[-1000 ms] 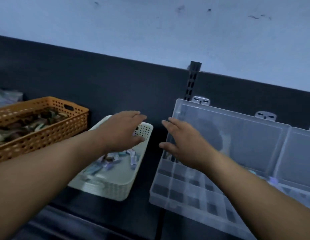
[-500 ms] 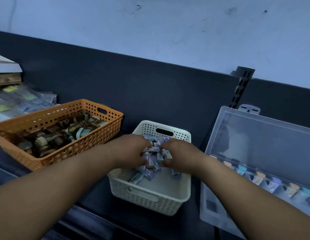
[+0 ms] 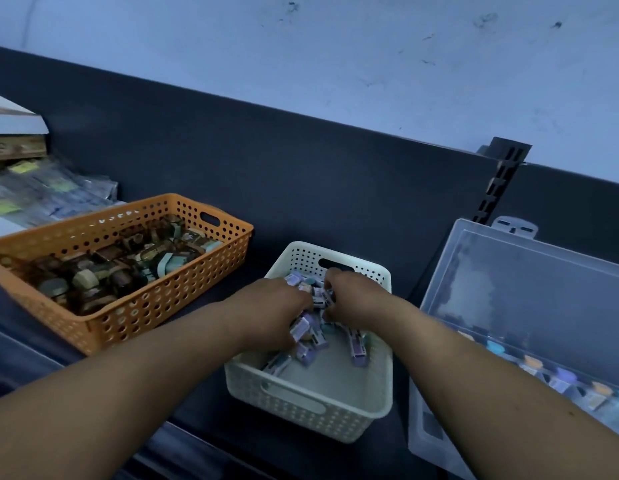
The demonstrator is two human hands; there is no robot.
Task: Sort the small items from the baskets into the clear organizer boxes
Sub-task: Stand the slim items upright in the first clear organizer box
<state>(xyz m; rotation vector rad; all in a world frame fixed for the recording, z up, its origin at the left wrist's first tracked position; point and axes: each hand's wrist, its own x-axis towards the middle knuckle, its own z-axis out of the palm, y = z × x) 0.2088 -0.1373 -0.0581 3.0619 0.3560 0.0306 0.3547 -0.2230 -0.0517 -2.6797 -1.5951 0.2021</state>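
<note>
While both hands are busy in the middle, we start at the left end of the counter (image 3: 214,417), where flat clear packets (image 3: 41,195) lie stacked toward the back. Just beside them sits the orange basket (image 3: 145,306), well filled with small rolls (image 3: 103,268) in brown and pale green; nobody is touching it.

Next, near the front edge, comes the white basket (image 3: 301,410). Its small items (image 3: 358,346), lilac and teal rectangular pieces, are heaped toward the basket's far end, with bare floor at the near end. Our left hand (image 3: 266,306) has its fingers curled down into the heap and closed on a few pieces, one lilac piece showing under the palm. Our right hand (image 3: 353,299), nearly touching the left, is curled the same way and gripping more of them. How many each holds we cannot tell.

We judge these pieces light, stiff and smooth, so a heaped handful could shed some. Pinching one across its narrow sides seems the surer hold.

At the right end stands the clear organizer box (image 3: 436,427), lid up against the back panel. Its far row already holds coloured pieces (image 3: 533,362); the near compartments look unfilled.
</note>
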